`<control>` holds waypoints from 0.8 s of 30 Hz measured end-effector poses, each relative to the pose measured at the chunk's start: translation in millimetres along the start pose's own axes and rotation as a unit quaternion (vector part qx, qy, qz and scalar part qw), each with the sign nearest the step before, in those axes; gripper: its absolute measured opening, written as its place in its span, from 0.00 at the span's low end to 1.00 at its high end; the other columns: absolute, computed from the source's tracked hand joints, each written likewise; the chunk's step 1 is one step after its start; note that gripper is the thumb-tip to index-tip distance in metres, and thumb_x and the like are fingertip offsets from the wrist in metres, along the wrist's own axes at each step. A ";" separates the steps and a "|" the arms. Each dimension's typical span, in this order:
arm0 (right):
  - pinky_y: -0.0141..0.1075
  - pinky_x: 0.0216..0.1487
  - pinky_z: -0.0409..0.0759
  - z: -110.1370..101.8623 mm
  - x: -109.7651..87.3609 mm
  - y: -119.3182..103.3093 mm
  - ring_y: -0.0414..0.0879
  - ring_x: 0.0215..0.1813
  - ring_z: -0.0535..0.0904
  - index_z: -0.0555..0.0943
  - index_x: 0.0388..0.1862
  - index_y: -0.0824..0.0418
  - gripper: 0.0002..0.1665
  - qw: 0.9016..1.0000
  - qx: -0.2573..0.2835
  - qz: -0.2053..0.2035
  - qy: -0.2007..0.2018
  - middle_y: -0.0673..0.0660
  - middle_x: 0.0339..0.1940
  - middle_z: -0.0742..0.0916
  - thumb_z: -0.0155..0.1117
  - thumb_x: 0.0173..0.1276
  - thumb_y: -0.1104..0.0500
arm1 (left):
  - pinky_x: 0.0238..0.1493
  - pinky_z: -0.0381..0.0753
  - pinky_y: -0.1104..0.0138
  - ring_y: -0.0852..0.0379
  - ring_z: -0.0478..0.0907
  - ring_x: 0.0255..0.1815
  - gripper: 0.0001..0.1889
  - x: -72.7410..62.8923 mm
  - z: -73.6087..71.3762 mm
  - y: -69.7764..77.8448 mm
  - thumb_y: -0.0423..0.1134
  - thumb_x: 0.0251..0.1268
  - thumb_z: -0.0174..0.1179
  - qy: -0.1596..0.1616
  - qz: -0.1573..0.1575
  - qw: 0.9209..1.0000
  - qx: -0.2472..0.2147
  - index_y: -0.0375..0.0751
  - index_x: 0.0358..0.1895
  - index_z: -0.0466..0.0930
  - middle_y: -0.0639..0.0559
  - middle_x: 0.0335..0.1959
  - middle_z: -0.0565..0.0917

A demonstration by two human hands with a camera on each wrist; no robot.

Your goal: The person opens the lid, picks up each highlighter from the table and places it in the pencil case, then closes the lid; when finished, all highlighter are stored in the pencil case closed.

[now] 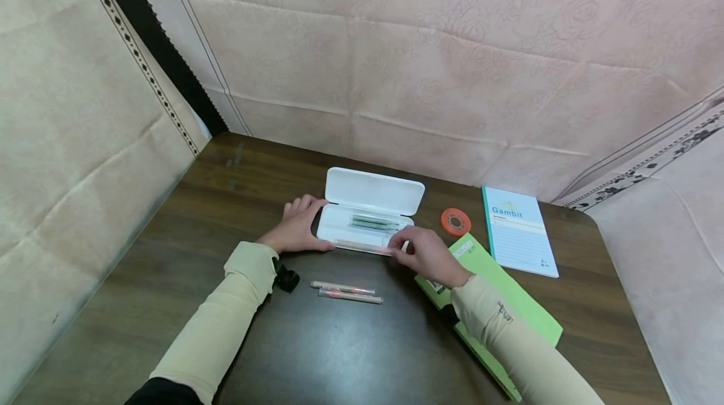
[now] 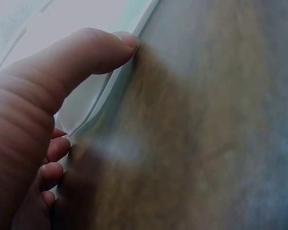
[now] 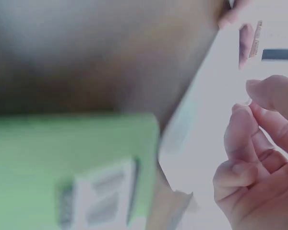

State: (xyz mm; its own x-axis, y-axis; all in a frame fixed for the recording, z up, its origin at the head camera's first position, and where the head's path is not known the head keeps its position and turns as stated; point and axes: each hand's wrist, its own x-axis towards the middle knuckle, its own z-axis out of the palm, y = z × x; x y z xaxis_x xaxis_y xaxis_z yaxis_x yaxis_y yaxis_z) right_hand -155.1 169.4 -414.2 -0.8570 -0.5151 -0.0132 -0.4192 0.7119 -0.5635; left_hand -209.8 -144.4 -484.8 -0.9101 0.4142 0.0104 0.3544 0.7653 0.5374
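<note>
Pale sleeves [image 1: 198, 329], dk brown tbl [image 1: 305, 348], L fingers [image 1: 296, 205] gripping white case [image 1: 373, 191], R fingers [image 1: 400, 236] pinching pen [image 1: 359, 246], pale cloth bkgd [image 1: 362, 72]

Two pens [image 1: 351, 297] lie on the worktop [image 1: 181, 279] before the pencil case [image 1: 373, 191]. To the right lies a book [image 1: 509, 295], with a disc [image 1: 446, 221] behind it and a notepad [image 1: 521, 232] right of the disc.

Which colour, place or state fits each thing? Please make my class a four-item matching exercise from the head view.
Things
1. Pencil case
2. Round disc
3. Gambit pad
4. Pair of pens

Descriptions
A. Teal along one edge
B. Lying in front of the pencil case
C. Standing open
D. Orange-red

Pairs: 1-C, 2-D, 3-A, 4-B
</note>
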 end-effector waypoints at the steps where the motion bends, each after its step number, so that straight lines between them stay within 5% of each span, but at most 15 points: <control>1: 0.32 0.33 0.77 -3.4 2.9 1.8 0.41 0.31 0.75 0.85 0.41 0.50 0.04 1.000 0.001 0.007 0.004 0.46 0.35 0.84 0.68 0.67 0.57 | 0.51 0.54 0.56 0.48 0.61 0.54 0.53 0.1 -0.1 0.0 0.65 0.42 0.72 0.000 0.000 1.000 0.000 0.45 0.72 0.62 0.45 0.59 0.68; 9: 0.35 0.31 0.76 -15.5 26.5 21.5 0.46 0.32 0.74 0.86 0.41 0.52 0.05 0.998 0.007 0.059 0.028 0.50 0.37 0.84 0.67 0.67 0.58 | 0.51 0.55 0.55 0.47 0.61 0.55 0.54 -1.1 -1.0 0.4 0.67 0.41 0.72 -0.002 -0.003 1.000 0.006 0.44 0.72 0.62 0.44 0.60 0.67; 24: 0.36 0.39 0.77 3.4 42.8 43.7 0.46 0.37 0.76 0.88 0.42 0.52 0.06 0.994 0.003 0.096 0.053 0.52 0.40 0.86 0.68 0.67 0.57 | 0.50 0.54 0.56 0.48 0.62 0.54 0.54 -1.2 -0.1 0.9 0.66 0.41 0.72 0.002 0.001 1.000 0.001 0.44 0.73 0.62 0.44 0.59 0.68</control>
State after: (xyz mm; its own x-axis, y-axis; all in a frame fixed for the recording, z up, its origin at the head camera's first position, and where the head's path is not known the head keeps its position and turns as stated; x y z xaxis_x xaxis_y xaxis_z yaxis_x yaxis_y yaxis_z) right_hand -209.1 176.9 -442.3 -0.9477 -0.3173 -0.0343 -0.2437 0.7887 -0.5645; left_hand -208.4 -144.2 -484.3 -0.9101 0.4142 0.0151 0.3573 0.7654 0.5353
